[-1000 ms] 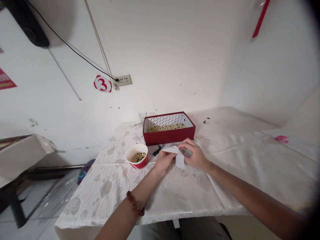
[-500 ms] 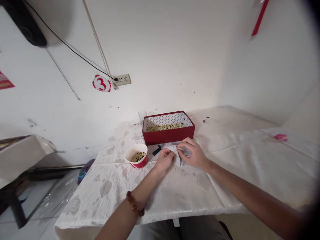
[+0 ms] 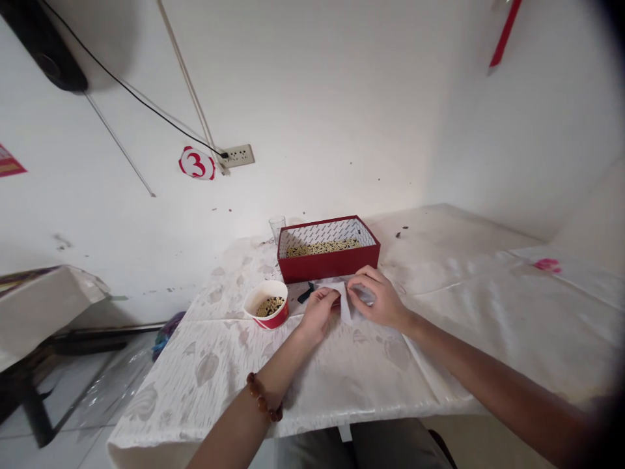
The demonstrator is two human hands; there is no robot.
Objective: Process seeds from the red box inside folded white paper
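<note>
Red box (image 3: 329,265) just beyond the white paper (image 3: 344,306)

White-clothed table (image 3: 219,384) | 1 red box (image 3: 329,264) | 1 tub (image 3: 277,319) | 1 glass (image 3: 277,224) | 1 dark strip (image 3: 305,295)

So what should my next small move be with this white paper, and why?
I'd probably hold the paper steady in your left hand and pinch its right edge with your right hand. The left hand appears to grip it, while the right hand's fingers curve right beside that edge; I can't tell whether they touch it.
</note>
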